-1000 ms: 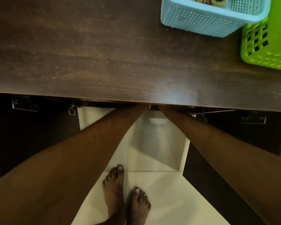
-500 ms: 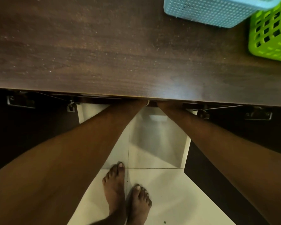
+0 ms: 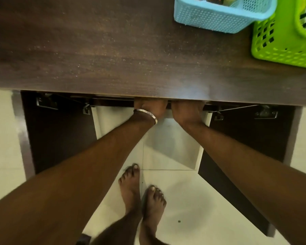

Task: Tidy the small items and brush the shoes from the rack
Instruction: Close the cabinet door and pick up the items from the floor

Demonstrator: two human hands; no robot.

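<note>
Dark wood fills the upper half of the frame: the top of a cabinet serving as the bench (image 3: 113, 50), dusted with pale specks. At the upper right a light blue basket (image 3: 217, 16) stands on it, touching a green basket (image 3: 279, 41) at the right edge; what lies in them is too cropped to name. Below the front edge, two dark doors (image 3: 60, 135) swing open to left and right over a white tiled floor (image 3: 184, 200). At the centre, both hands reach under the bench edge. The left hand (image 3: 151, 108), with a metal bangle (image 3: 146, 114) at the wrist, and the right hand (image 3: 187, 112) sit side by side, fingers hidden beneath the top, so how far each grip is curled, and on what, I cannot tell. No shoes or rack interior show. Bare feet (image 3: 141, 191) stand at the lower centre.
</note>
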